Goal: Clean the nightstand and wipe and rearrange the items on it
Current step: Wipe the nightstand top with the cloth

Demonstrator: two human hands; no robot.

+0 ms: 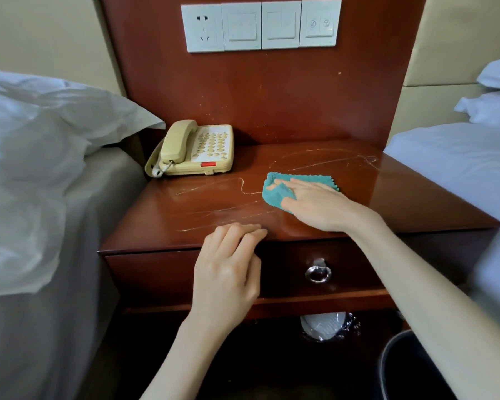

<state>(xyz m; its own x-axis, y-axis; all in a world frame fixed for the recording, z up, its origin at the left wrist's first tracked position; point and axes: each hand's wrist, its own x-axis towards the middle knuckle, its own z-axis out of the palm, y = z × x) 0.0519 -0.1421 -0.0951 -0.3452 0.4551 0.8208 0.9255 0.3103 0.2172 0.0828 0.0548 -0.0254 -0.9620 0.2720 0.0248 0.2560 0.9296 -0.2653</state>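
The reddish-brown wooden nightstand [401, 192] fills the middle of the head view, its top streaked with wet wipe marks. My right hand [318, 204] presses a teal cloth [277, 192] flat on the top, right of centre, fingers stretched over it. My left hand [228, 264] rests with its fingertips on the front edge of the top, holding nothing. A beige corded telephone [197, 150] sits at the back left corner, handset on its cradle.
Beds with white linen flank the nightstand on the left [41, 183] and right [459, 157]. A drawer with a metal ring pull [318, 274] is below the top. A dark bin [407, 368] stands at the lower right. Wall sockets and switches [260, 26] are above.
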